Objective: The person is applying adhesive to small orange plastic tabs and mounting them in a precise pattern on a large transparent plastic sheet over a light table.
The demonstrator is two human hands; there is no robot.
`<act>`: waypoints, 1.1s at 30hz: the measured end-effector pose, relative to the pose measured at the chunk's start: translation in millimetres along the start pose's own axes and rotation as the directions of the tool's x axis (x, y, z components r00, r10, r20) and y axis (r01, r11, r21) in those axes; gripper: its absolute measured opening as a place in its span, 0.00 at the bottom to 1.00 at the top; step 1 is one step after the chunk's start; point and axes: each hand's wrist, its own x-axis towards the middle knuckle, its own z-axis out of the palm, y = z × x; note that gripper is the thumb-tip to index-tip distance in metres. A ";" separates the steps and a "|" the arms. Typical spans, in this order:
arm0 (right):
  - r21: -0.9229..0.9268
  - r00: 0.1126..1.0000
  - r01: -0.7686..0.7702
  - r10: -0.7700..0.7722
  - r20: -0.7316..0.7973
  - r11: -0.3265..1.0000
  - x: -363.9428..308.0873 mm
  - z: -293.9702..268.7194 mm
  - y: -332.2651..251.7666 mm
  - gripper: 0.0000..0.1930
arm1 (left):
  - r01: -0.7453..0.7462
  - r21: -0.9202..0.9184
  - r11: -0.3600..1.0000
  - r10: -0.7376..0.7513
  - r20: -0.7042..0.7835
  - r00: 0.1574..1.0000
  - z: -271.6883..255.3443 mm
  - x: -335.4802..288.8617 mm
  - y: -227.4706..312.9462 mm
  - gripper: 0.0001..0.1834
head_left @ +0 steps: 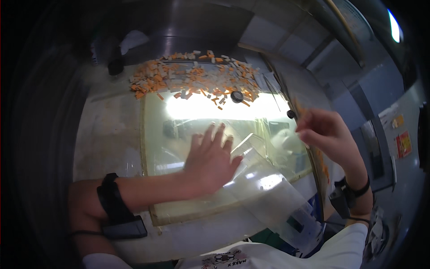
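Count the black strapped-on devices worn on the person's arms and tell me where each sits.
2: a first device on the left forearm, toward the elbow, and a second device on the right forearm. Both are in plain view.

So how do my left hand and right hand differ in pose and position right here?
The left hand is spread, fingers splayed, while the right hand is curled, its fingers drawn toward the thumb. The left hand is over the brightly lit panel; the right hand is at the panel's right edge. Both are bare, and each forearm wears a black strapped device.
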 end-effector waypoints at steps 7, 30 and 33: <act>0.079 0.969 -0.131 0.145 -0.202 0.988 -120.0 23.3 31.3 0.06 | -0.069 0.461 0.885 0.073 0.009 0.997 15.0 -0.4 -9.4 0.27; -0.198 0.607 0.246 -0.310 -0.732 0.949 -195.2 -27.6 49.0 0.09 | -0.035 0.628 0.777 0.114 -0.086 0.990 22.2 2.6 -36.0 0.23; -0.299 0.592 0.127 -0.314 -0.742 0.946 -215.3 -29.7 57.9 0.10 | -0.026 0.629 0.777 0.106 -0.091 0.990 21.9 3.0 -38.0 0.23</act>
